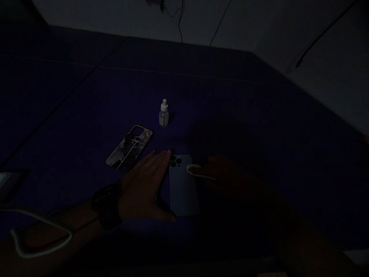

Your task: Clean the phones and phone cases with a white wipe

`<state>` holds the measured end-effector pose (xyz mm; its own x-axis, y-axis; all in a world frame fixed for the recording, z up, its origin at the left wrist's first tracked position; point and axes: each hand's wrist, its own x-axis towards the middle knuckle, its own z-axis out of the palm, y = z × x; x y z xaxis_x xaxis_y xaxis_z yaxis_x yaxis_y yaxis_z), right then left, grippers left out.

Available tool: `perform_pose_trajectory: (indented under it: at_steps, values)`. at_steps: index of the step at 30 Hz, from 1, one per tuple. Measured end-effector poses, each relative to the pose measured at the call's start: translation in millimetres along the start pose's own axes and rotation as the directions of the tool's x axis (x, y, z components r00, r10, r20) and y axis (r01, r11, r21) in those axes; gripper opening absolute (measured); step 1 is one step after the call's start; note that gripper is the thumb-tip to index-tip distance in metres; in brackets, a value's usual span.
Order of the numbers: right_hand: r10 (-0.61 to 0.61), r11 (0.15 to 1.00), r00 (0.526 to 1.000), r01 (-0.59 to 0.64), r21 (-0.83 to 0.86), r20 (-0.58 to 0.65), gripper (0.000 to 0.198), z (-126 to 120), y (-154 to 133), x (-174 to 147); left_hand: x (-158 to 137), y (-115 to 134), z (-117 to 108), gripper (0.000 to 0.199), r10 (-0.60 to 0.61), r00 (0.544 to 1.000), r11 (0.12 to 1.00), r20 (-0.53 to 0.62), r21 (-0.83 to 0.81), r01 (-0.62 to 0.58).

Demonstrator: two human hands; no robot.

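Observation:
A smartphone (pixel 183 192) lies back up on the dark blue surface, its camera lenses at the upper left corner. My left hand (pixel 144 186) rests along the phone's left edge, fingers stretched out towards the top corner and thumb spread to the bottom corner. With a white cloth (pixel 193 168) under its fingertips, my right hand (pixel 221 173) touches the upper right of the phone's back. Deep shadow hides most of that hand. Left of the phone lies a patterned phone case (pixel 129 148) with a camera cutout.
A small dropper bottle (pixel 163 115) stands upright beyond the phone. A white cable (pixel 43 252) loops over my left forearm. At the left edge sits a pale object (pixel 8 182), too dark to name. Pale walls (pixel 144 23) border the surface.

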<state>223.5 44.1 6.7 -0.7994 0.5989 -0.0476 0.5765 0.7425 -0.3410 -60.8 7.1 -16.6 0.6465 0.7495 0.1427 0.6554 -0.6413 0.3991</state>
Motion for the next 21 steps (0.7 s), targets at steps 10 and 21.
perform_pose_trajectory:
  at_steps: [10, 21]
  values:
    - [-0.116, 0.991, 0.993, 0.113, 0.068, 0.036, 0.045, -6, -3, 1, 0, 0, 0, 0.149, 0.0, 1.0, 1.0, -0.008, 0.004, 0.0]
    - [-0.145, 0.984, 0.989, 0.141, 0.107, 0.035, 0.042, -7, -5, 1, 1, 1, -1, 0.147, -0.004, 1.0, 1.0, -0.01, 0.014, 0.004]
